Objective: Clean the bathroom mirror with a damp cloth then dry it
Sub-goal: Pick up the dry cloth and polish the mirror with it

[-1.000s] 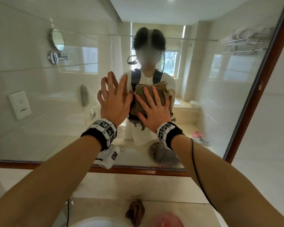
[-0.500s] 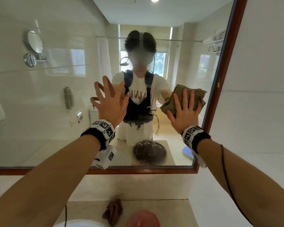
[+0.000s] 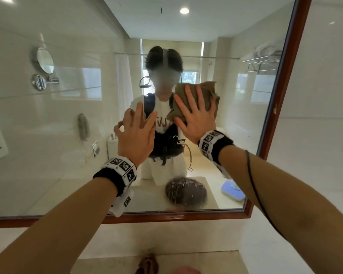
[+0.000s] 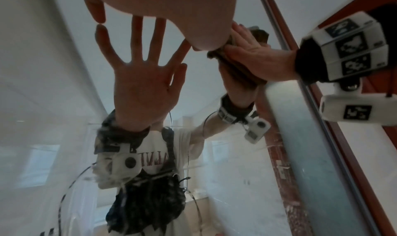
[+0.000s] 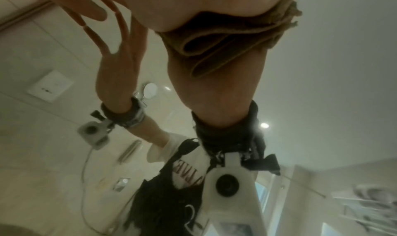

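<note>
The wood-framed mirror [image 3: 67, 155] fills the head view. My right hand [image 3: 196, 115] lies flat with spread, straight fingers on a folded olive-brown cloth [image 3: 194, 89] and presses it against the glass, right of centre and about head height in the reflection. In the right wrist view the cloth [image 5: 225, 41] bunches in folds under the palm. My left hand [image 3: 136, 135] rests on the glass just left of it, lower, fingers straight and holding nothing. The left wrist view shows the left hand [image 4: 161, 2] meeting its reflection, with the right hand [image 4: 257, 59] on the cloth [image 4: 242, 75] beside it.
The mirror's brown frame [image 3: 281, 95] runs down the right side, with a plain white wall [image 3: 325, 135] beyond it. Below the bottom rail lies the counter [image 3: 216, 262], holding a second brown cloth [image 3: 147, 264] and a pinkish object [image 3: 183, 270].
My right hand has slid the cloth from near the mirror's right frame back toward the left and upward. The left hand has stayed on the glass.
</note>
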`<action>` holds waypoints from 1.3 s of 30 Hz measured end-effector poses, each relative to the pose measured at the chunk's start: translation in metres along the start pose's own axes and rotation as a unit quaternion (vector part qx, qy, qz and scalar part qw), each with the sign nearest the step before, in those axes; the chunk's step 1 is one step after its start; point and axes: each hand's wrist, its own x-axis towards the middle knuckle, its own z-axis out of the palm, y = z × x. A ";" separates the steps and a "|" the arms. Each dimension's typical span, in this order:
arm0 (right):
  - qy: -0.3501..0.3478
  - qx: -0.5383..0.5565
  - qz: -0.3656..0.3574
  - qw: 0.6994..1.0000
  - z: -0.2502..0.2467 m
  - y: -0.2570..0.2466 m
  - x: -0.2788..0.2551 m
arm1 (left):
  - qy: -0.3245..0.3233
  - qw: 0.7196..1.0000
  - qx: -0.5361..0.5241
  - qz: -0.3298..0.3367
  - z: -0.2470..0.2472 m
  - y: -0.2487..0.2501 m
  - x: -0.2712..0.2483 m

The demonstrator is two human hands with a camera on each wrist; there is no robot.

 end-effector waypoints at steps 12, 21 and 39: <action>0.047 -0.010 0.029 0.998 0.002 0.017 -0.005 | 0.048 0.998 0.039 0.019 0.011 -0.008 0.001; 0.049 -0.008 0.137 0.989 0.016 0.078 -0.056 | 0.054 0.998 0.023 -0.002 0.016 -0.002 0.001; 0.058 0.029 0.348 0.935 0.051 0.069 -0.110 | 0.035 0.999 0.009 -0.037 0.039 0.019 -0.026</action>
